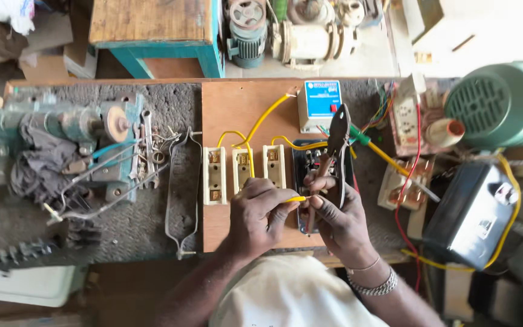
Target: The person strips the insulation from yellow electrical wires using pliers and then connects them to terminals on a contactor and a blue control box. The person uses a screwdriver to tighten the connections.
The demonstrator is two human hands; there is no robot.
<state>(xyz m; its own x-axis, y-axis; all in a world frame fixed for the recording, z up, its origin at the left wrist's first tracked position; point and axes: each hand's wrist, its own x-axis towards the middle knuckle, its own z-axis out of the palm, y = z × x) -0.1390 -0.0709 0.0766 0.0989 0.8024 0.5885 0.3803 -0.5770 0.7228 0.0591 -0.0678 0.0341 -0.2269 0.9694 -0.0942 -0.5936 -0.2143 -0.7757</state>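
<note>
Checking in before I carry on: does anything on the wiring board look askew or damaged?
Nothing looks damaged. The three cream fuse holders stand open with contacts exposed, and loose yellow wire loops untidily across the wooden board.

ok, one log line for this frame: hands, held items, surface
left hand: pinches yellow wire | right hand: holds pliers | surface: wooden board with three white fuse holders

We are looking down at a wooden board (237, 103) lying on the bench (171, 115). Three small fuse blocks (244, 170) are sitting side by side on it. A box (320, 104) is sitting behind them. A motor (503, 103) is resting far right, a vise (62, 130) far left.
</note>
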